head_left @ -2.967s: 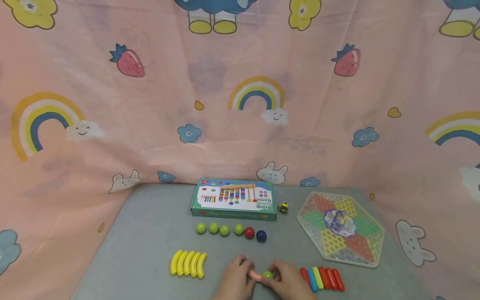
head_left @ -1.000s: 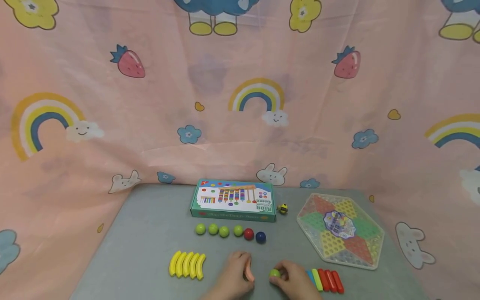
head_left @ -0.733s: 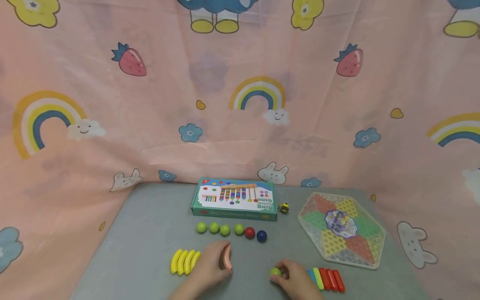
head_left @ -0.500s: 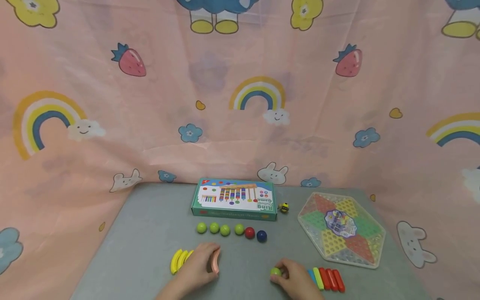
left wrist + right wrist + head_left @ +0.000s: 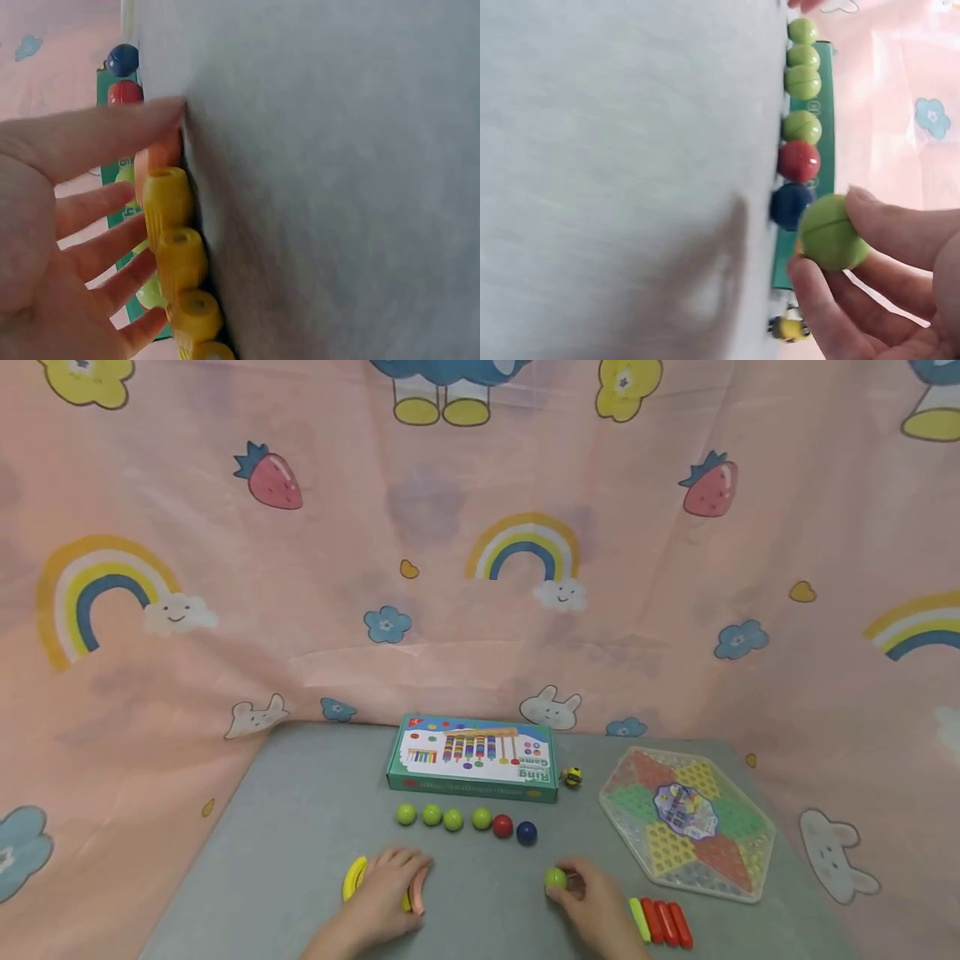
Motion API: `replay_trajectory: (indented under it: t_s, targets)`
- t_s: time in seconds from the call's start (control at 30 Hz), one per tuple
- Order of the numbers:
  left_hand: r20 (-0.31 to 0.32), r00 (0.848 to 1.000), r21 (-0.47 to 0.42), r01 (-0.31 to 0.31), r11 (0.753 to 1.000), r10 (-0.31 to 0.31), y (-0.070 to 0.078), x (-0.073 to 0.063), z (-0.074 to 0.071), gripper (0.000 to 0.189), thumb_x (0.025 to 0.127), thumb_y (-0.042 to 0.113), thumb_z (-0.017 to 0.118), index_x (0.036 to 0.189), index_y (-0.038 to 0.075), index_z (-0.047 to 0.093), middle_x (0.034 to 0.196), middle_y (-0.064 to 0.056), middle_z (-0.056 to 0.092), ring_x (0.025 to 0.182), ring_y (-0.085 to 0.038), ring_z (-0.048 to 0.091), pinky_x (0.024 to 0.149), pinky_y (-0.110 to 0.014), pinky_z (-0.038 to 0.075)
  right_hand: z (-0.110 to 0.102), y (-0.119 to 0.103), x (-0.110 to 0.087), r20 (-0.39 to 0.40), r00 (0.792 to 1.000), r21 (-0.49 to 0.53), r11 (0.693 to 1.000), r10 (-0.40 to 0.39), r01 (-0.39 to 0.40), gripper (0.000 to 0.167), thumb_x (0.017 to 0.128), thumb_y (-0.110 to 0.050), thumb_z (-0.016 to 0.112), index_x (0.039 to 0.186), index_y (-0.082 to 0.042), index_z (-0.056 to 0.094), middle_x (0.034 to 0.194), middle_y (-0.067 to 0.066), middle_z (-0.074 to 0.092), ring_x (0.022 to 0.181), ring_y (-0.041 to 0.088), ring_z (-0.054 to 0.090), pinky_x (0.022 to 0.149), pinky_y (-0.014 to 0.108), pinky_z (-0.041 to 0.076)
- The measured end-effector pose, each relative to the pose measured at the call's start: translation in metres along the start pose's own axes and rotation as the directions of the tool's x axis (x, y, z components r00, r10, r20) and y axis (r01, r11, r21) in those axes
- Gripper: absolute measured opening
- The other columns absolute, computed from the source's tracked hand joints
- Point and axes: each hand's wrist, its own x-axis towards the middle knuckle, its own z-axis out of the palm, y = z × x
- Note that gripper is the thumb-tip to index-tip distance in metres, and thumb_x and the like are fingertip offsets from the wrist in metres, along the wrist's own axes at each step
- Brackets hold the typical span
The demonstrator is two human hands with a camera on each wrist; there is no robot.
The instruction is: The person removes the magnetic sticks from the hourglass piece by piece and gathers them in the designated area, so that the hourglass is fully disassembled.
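My left hand (image 5: 381,895) is over the row of yellow toy bananas (image 5: 352,878), covering most of them. Its thumb and fingers span a pink toy banana (image 5: 417,892) at the row's right end. The left wrist view shows the thumb tip at the near end of the pink banana (image 5: 159,159), right beside the closest yellow one. Between thumb and fingertips my right hand (image 5: 597,906) pinches a green ball (image 5: 556,878). In the right wrist view this green ball (image 5: 831,232) appears held up, with a shadow on the table.
Several green balls (image 5: 453,820), a red ball (image 5: 502,825) and a dark blue ball (image 5: 527,833) line up before a game box (image 5: 472,758). A small bee figure (image 5: 572,777) stands beside the box. At right lie a hexagonal board (image 5: 686,822) and several red sticks (image 5: 667,923).
My left hand has carried the pink banana leftward, away from the green ball, to the yellow row. My right hand, still pinching the ball, has shifted slightly away from me.
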Motion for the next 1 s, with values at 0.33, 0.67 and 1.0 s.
replay_trajectory:
  t_s: [0.33,0.67,1.0]
  targets:
    - [-0.113,0.983,-0.077,-0.152,0.985,0.143,0.028,0.002,0.011,0.043,0.085,0.034,0.079,0.125,0.021,0.068,0.121,0.01,0.067,0.115,-0.018,0.058,0.094,-0.048,0.042,-0.015,-0.028,0.047,-0.179,0.982,-0.056,0.997,-0.053,0.043,0.04,0.087,-0.016,0.078,0.124,-0.004,0.066,0.116,0.013,0.069,0.104,0.028,0.066,0.088,0.048,0.055]
    - [-0.023,0.997,-0.116,-0.082,0.99,0.08,0.044,0.005,0.006,0.042,0.087,0.042,0.076,0.125,0.026,0.068,0.125,0.009,0.066,0.117,-0.019,0.058,0.097,-0.05,0.046,0.001,-0.017,0.068,-0.144,0.985,-0.143,0.987,-0.094,0.073,0.035,0.084,-0.009,0.079,0.116,-0.002,0.069,0.111,0.014,0.07,0.099,0.028,0.064,0.089,0.051,0.053]
    - [-0.159,0.984,-0.113,-0.103,0.988,0.085,0.04,0.003,-0.001,0.04,0.084,0.035,0.081,0.12,0.024,0.07,0.118,0.011,0.067,0.112,-0.015,0.06,0.094,-0.05,0.049,-0.014,-0.014,0.058,-0.155,0.986,-0.076,0.996,-0.067,0.055,0.047,0.092,-0.017,0.071,0.134,-0.002,0.058,0.121,0.02,0.066,0.109,0.036,0.063,0.092,0.054,0.051]
